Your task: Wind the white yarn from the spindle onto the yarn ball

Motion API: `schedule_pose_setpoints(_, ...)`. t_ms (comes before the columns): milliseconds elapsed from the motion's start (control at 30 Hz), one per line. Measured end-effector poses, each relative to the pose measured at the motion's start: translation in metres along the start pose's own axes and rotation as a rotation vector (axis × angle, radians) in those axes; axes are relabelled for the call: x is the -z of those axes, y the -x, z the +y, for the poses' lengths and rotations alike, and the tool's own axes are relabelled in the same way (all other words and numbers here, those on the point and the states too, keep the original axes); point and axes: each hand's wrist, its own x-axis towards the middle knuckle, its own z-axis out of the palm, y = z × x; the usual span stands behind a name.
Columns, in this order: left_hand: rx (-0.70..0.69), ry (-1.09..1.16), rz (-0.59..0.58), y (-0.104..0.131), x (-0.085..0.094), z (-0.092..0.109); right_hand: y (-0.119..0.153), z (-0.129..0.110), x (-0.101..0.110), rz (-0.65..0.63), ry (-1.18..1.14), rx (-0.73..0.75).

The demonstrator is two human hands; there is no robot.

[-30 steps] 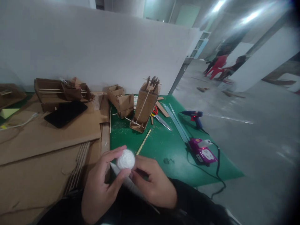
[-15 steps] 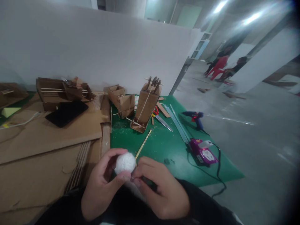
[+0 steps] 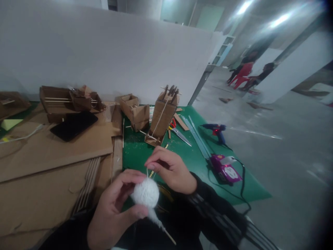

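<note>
My left hand (image 3: 117,208) is closed around a ball of white yarn (image 3: 147,193), thumb below it and fingers on its far side. From the top of the ball a short strand of yarn (image 3: 147,172) runs up to my right hand (image 3: 169,170), which pinches it between thumb and forefinger. Beneath the ball hangs more white yarn wound on a thin wooden stick (image 3: 170,237), its bare end pointing down and right. Behind my right hand lies a yellow twisted pencil-like stick (image 3: 151,173), mostly hidden.
On the green table (image 3: 182,163) stand cardboard models (image 3: 162,116), with scissors (image 3: 181,136) and clear glue sticks (image 3: 196,135) nearby. A blue glue gun (image 3: 217,131) and a purple power strip (image 3: 225,169) with a cable lie right. Cardboard sheets (image 3: 85,146) and a black tablet-like slab (image 3: 74,126) lie left.
My right hand has moved up and away from the ball, drawing a strand upward. The ball has shifted slightly right and down, and the yarn-wound stick below now shows.
</note>
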Motion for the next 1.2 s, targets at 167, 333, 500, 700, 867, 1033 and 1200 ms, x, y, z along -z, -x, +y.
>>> schedule_pose_setpoints(167, -0.165, -0.084, 0.165, 0.002, -0.003, -0.003, 0.02, 0.012, -0.031, 0.037, -0.049, -0.121)
schedule_pose_setpoints(333, -0.28, -0.33, 0.253, -0.001, 0.001, -0.01, 0.038, -0.008, -0.046, -0.054, 0.035, -0.135)
schedule_pose_setpoints(500, -0.22, -0.518, 0.208, -0.002, 0.006, -0.012, 0.044, -0.032, -0.037, -0.144, 0.104, -0.084)
schedule_pose_setpoints(700, -0.139, -0.347, 0.04, -0.003, 0.003, -0.006, 0.033, -0.051, -0.007, -0.194, 0.219, 0.077)
schedule_pose_setpoints(867, 0.003, -0.112, 0.021, 0.0, -0.002, -0.001, 0.017, -0.047, 0.007, -0.195, 0.279, 0.218)
schedule_pose_setpoints(1033, -0.045, -0.037, 0.09, 0.001, -0.003, 0.001, 0.003, -0.027, 0.007, -0.102, 0.127, 0.2)
schedule_pose_setpoints(1200, -0.147, -0.081, 0.045, 0.004, 0.0, 0.001, 0.007, 0.002, -0.013, 0.041, -0.043, -0.019)
